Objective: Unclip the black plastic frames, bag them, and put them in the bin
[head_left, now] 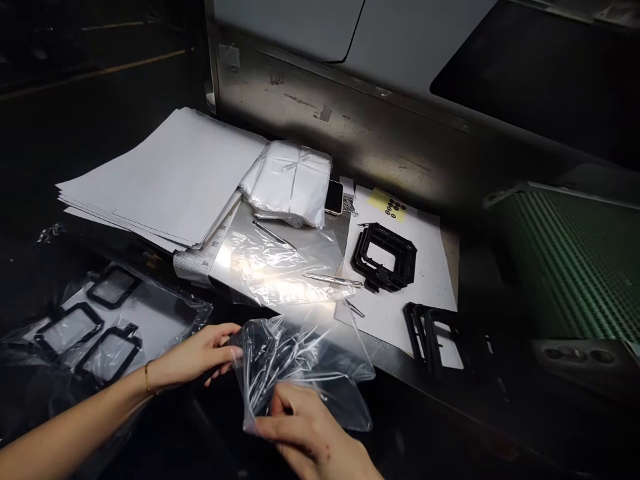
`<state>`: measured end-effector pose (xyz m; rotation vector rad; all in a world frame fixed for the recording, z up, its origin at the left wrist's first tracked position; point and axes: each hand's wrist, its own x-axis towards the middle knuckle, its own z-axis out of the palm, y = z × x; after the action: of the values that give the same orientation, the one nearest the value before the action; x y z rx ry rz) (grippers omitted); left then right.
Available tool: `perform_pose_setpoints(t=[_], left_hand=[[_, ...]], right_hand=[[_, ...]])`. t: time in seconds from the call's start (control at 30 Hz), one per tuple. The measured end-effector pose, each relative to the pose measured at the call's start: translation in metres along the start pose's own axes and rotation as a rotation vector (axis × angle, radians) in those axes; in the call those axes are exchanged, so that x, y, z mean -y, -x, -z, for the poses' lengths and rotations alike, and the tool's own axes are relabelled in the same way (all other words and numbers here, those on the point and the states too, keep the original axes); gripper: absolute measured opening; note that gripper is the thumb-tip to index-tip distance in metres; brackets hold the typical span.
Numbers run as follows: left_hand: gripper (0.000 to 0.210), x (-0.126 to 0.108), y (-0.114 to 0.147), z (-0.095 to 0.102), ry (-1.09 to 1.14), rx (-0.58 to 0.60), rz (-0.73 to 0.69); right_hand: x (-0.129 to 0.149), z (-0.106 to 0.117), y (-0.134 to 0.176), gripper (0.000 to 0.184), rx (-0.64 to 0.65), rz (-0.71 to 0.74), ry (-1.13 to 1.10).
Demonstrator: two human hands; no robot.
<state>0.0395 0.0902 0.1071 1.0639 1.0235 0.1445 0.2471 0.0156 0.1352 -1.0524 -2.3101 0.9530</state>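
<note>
A clear plastic bag (305,350) is stretched between my two hands at the front edge of the metal table. My left hand (203,353) pinches its left edge between thumb and fingers. Nearer to me, my right hand (307,427) is closed on the bag's lower corner. More clear film (315,250) lies flat on the table just beyond, with a pen (333,279) and a dark thin tool (274,235) by it. To the left, black frames (69,330) rest in a large plastic bag with a white sheet.
A stack of white paper (165,173) stands at the back left beside a tied pack of plastic bags (290,180) and a phone (334,198). Black plastic frames (407,257) sit on white paper at right, near a yellow note (395,203). A green ridged surface (575,260) is farther right.
</note>
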Motion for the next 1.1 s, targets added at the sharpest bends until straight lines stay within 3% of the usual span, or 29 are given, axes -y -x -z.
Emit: perform_pose_setpoints(t=[0.1, 0.17, 0.3, 0.4, 0.57, 0.63, 0.7, 0.8, 0.87, 1.1], left_hand=[[0.025, 0.009, 0.006, 0.000, -0.048, -0.062, 0.004], [0.027, 0.016, 0.009, 0.000, -0.085, -0.095, 0.009], [0.031, 0.028, 0.005, 0.005, -0.123, -0.075, 0.049], [0.036, 0.031, 0.003, 0.010, -0.139, -0.059, 0.057], [0.033, 0.024, 0.003, 0.001, -0.089, -0.068, 0.073], [0.033, 0.022, 0.004, -0.004, -0.065, -0.062, 0.075], [0.033, 0.022, 0.004, -0.005, -0.058, -0.063, 0.079], [0.032, 0.027, 0.003, -0.002, -0.087, -0.066, 0.093], [0.035, 0.031, 0.001, 0.004, -0.124, -0.077, 0.098], [0.044, 0.042, -0.005, 0.019, -0.247, -0.125, 0.180]], right_hand=[[-0.010, -0.013, 0.030, 0.025, -0.263, -0.162, 0.345], [-0.012, -0.028, 0.045, 0.015, -0.320, -0.259, 0.399], [0.003, -0.052, 0.052, 0.015, -0.084, -0.306, 0.043], [0.007, -0.057, 0.047, 0.015, -0.036, -0.438, -0.060], [-0.025, -0.065, 0.054, 0.010, -0.379, -0.510, 0.113], [-0.030, -0.071, 0.060, 0.009, -0.430, -0.563, 0.129], [-0.024, -0.075, 0.063, 0.009, -0.319, -0.607, -0.026], [-0.005, -0.074, 0.059, 0.014, -0.023, -0.592, -0.548], [0.004, -0.069, 0.051, 0.019, 0.069, -0.552, -0.763], [-0.005, -0.058, 0.041, 0.003, 0.048, -0.740, -0.510]])
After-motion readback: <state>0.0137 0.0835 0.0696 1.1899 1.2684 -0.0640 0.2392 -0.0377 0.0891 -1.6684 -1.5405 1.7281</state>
